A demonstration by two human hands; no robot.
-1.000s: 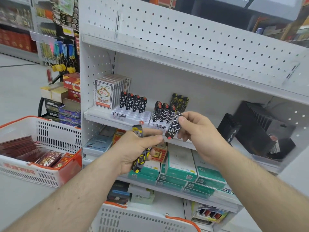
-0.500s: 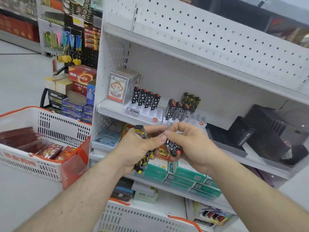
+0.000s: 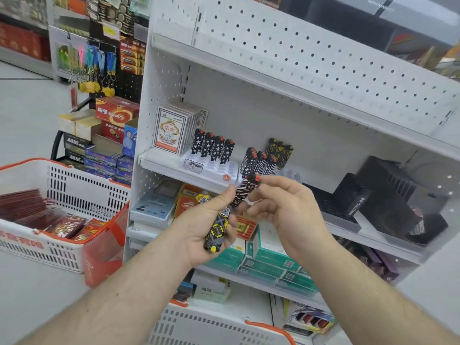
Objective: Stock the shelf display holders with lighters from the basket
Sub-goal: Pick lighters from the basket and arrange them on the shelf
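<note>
White shelf unit [image 3: 298, 78] with a pegboard back; the middle shelf carries two white display holders [image 3: 211, 169], one with star-patterned lighters [image 3: 212, 148], the other with circuit-patterned lighters [image 3: 261, 161]. Two white-and-orange baskets: one [image 3: 62, 185] at left, one [image 3: 206, 324] below the hands. Left hand [image 3: 206, 225], grip curled around a bundle of yellow-and-black lighters [image 3: 217, 229]. Right hand [image 3: 283, 210], thumb and fingertips pinching a single black-and-white lighter [image 3: 245, 191], held tilted just in front of the holders, touching the left thumb.
</note>
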